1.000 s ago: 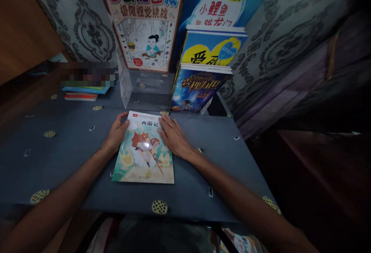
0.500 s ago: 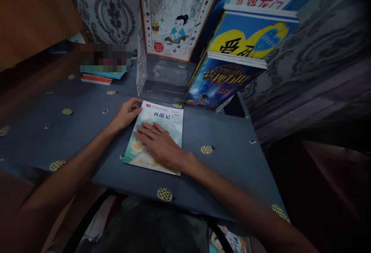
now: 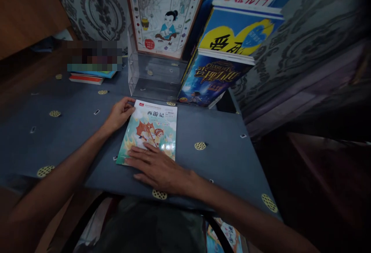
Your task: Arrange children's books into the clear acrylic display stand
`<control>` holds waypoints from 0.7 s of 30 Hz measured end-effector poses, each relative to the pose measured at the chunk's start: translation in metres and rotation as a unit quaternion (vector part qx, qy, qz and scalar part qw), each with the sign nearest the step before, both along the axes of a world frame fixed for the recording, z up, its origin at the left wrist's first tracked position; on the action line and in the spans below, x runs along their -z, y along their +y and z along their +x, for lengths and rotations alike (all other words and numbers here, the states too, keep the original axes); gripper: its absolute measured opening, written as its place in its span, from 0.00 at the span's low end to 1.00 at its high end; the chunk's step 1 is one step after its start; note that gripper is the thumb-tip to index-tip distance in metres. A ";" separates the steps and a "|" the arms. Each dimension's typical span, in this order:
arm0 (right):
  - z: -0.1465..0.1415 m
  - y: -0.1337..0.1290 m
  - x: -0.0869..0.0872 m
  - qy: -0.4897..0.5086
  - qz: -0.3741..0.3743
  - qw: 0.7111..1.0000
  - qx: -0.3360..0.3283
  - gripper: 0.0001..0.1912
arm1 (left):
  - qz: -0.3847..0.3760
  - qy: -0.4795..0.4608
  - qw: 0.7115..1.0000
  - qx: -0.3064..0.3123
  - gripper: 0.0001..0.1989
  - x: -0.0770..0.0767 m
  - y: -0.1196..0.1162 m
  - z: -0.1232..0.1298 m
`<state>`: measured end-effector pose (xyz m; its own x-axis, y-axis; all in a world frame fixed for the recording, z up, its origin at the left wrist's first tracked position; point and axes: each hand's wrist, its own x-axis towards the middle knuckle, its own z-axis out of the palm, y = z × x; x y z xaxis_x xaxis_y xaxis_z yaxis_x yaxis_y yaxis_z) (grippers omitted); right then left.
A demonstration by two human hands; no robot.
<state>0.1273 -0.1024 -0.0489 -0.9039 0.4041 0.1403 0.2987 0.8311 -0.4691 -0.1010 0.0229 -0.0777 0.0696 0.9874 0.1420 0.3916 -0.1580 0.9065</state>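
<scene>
A thin book with a white and green illustrated cover (image 3: 150, 127) lies face up on the dark blue tabletop (image 3: 220, 168). My left hand (image 3: 120, 113) is at its upper left corner, with the fingertips at the book's edge and the fingers bent close together; whether they pinch the corner is hard to see. Across the lower part of the cover and its bottom edge, my right hand (image 3: 156, 168) lies flat with its fingers spread.
Behind the book stands a clear acrylic rack (image 3: 153, 86). Upright books, one with a dark blue cover (image 3: 213, 77), fill its right side, and a picture book (image 3: 166, 21) stands at its back. A small stack of books (image 3: 87, 79) lies at the back left.
My right hand has slid down the cover toward the near edge, uncovering the red and orange picture. My left hand stays at the corner. The whole view has shifted slightly.
</scene>
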 end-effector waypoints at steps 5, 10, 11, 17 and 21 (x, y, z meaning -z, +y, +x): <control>0.026 0.037 0.017 0.014 0.002 0.992 0.126 0.24 | 0.030 0.051 0.998 -0.011 0.18 0.003 -0.001 0.001; 0.051 0.097 0.031 0.024 0.020 0.950 0.312 0.21 | 0.071 0.181 0.981 -0.003 0.18 -0.010 -0.002 0.005; 0.053 0.103 0.032 0.029 0.026 0.944 0.327 0.21 | 0.073 0.207 0.976 0.004 0.19 -0.014 0.000 0.007; 0.063 0.084 0.033 0.059 0.076 0.926 0.365 0.20 | 0.056 0.322 0.943 0.063 0.19 -0.033 0.028 0.028; 0.075 0.065 0.031 0.089 0.052 0.928 0.358 0.18 | 0.087 0.393 0.910 0.099 0.18 -0.040 0.032 0.052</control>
